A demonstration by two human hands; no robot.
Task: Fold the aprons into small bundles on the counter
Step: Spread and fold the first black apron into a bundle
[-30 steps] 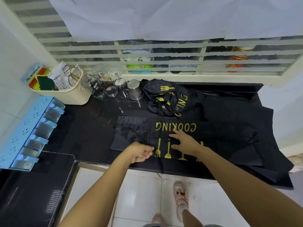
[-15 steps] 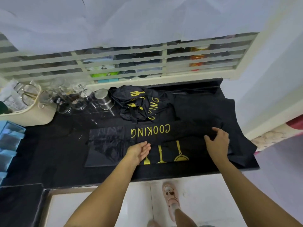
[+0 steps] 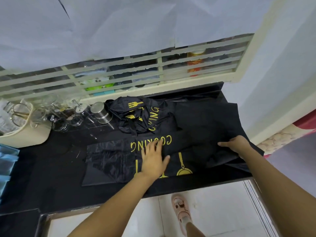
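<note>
We list the following legible text:

1. Flat apron [image 3: 188, 146] on the worktop: "COOKING" in yellow capitals, upside down to the camera. Fingers of the left hand [image 3: 153, 159] cover part of its middle letters.
2. Crumpled apron [image 3: 136, 117] behind it: "ING" in the same yellow capitals, running along a fold. A second fragment below it is too creased to read.
3. Packet [image 3: 5, 120] at far left: print too small to read.
4. Cans [image 3: 195, 64] behind the slats: labels illegible.
</note>
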